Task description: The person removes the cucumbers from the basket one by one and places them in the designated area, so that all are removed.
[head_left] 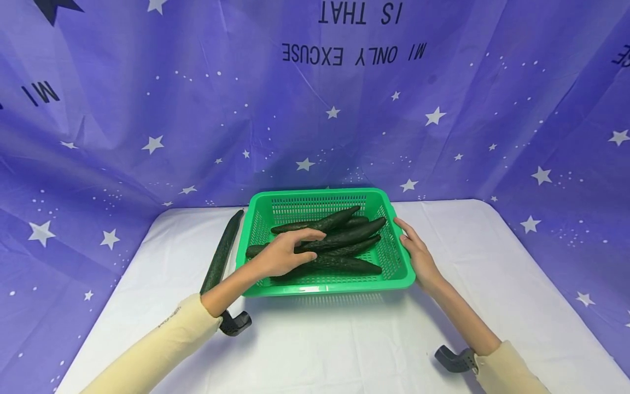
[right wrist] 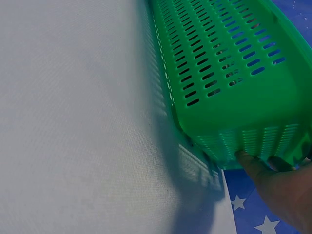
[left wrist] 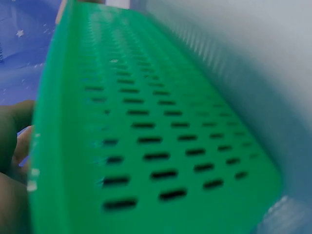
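A green plastic basket [head_left: 322,288] with slotted walls stands on the table and holds several dark green cucumbers [head_left: 346,265]. My left hand [head_left: 285,256] reaches in over its front left side. The thumb and fingers are spread apart just above the cucumbers, with nothing seen between them. At the basket's right end is my right hand [head_left: 419,256], its fingertips against the rim and outer wall. The right wrist view shows the thumb [right wrist: 251,163] resting on the slotted end wall. Another cucumber [head_left: 222,251] lies on the cloth left of the basket, partly behind the left forearm.
A white cloth [head_left: 344,345] covers the table. Close behind the basket and along both sides hangs a purple curtain [head_left: 275,131] with stars and lettering. Dark wrist mounts [head_left: 235,323] stick out from the cream sleeves [head_left: 162,350].
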`<state>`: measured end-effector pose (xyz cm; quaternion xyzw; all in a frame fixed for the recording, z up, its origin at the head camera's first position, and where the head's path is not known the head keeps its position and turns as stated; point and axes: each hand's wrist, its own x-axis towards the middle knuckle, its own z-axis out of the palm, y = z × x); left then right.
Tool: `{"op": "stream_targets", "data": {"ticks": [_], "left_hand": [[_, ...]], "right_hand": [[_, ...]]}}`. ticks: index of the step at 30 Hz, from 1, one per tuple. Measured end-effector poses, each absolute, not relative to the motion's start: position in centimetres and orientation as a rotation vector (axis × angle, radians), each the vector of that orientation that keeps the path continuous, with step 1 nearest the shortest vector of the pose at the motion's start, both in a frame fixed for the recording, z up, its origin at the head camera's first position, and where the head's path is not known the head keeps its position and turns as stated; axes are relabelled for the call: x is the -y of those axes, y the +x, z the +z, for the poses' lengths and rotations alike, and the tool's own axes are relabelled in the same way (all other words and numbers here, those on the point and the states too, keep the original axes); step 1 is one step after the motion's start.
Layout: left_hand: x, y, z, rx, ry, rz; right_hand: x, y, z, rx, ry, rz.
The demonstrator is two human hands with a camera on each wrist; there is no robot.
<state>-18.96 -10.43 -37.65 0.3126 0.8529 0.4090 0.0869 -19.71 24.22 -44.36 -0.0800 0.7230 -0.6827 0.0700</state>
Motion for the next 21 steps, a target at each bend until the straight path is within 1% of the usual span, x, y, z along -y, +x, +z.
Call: {"op": "stream_targets", "data": {"ticks": [9, 21], "left_hand": [[8.2, -19.3, -39.4, -2.493, 0.962, 1.083], [6.9, -20.4, -40.3, -2.532, 1.08, 0.843]], "right_hand": [[-24.2, -19.7, -44.4, -2.168, -0.254, -2.061], [-24.3, -19.7, -44.3, -2.178, -0.267, -2.059]]}}
